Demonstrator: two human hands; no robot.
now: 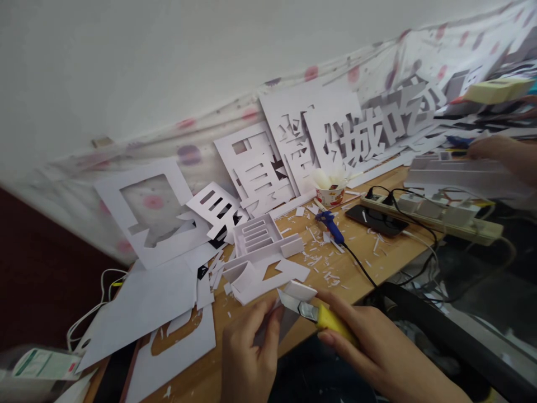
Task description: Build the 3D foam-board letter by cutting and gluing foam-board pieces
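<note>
My right hand (356,341) grips a yellow utility knife (331,322) with its metal blade out. The blade points left and lies against a small white board strip (298,290). Fingers of my left hand (254,341) pinch that white strip near the table's front edge; its lower part is partly hidden by the fingers. Just beyond my hands lies a white built-up character piece (268,252) with raised side walls and slots. A blue glue gun (330,226) rests on the table to the right of it.
White cut-out boards (255,173) lean along the wall. A paper cup (330,195), a black phone (375,220) and a power strip (436,215) with cables stand to the right. Scraps litter the wooden table (356,268). Another person's hand (499,154) is at far right.
</note>
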